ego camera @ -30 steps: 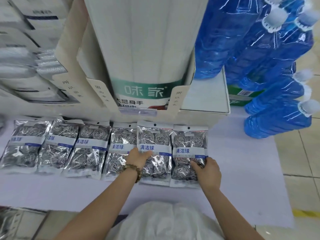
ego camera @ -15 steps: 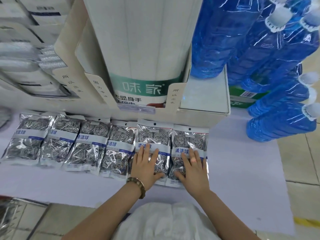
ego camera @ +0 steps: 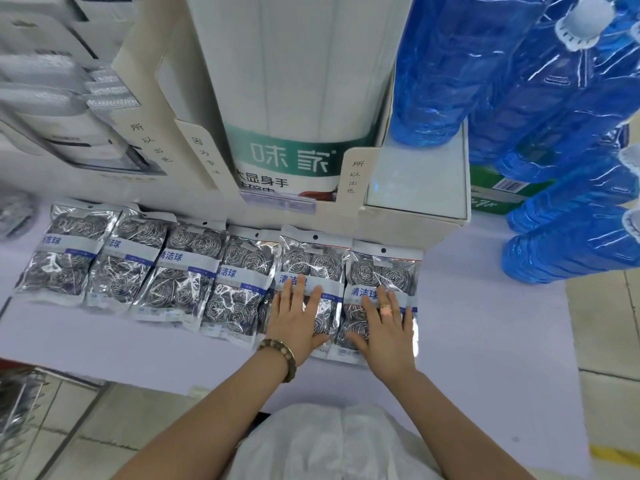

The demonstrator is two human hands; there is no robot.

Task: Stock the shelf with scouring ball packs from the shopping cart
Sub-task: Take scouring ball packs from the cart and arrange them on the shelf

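1. Change since one second ago: both hands have moved off the lower edges of the two rightmost packs, where they were gripping, and onto the pack faces. The fingers have flattened out.
2. Left-hand fingers (ego camera: 299, 289): straight, slightly spread, pressing flat. Nothing is grasped.
3. Right-hand fingers (ego camera: 393, 303): straight, spread, also pressing flat and grasping nothing. One finger carries a pinkish band (ego camera: 385, 310).
4. Left hand (ego camera: 294, 323): palm down on the fifth pack (ego camera: 311, 261), counted from the left. A bead bracelet (ego camera: 280, 355) sits on the wrist.
5. Right hand (ego camera: 384, 332): palm down on the sixth pack (ego camera: 381, 271), the last in the row.
6. Scouring ball packs: six lie flat, side by side, on the shelf surface (ego camera: 485, 323). The other four packs (ego camera: 180, 271) extend to the left, and neighbouring edges touch or overlap slightly.
7. Behind the row: a display carton (ego camera: 349, 174) holds a tall white rolled product (ego camera: 287, 81) with a green label.
8. To the right: blue bottles (ego camera: 571, 237) are stacked beside the carton, well apart from the packs.
9. Lower left: a corner of the shopping cart (ego camera: 17, 410) shows as wire mesh. Its contents are too blurred to identify.
10. Bottom centre: the person's white garment (ego camera: 329, 438) lies between the forearms.
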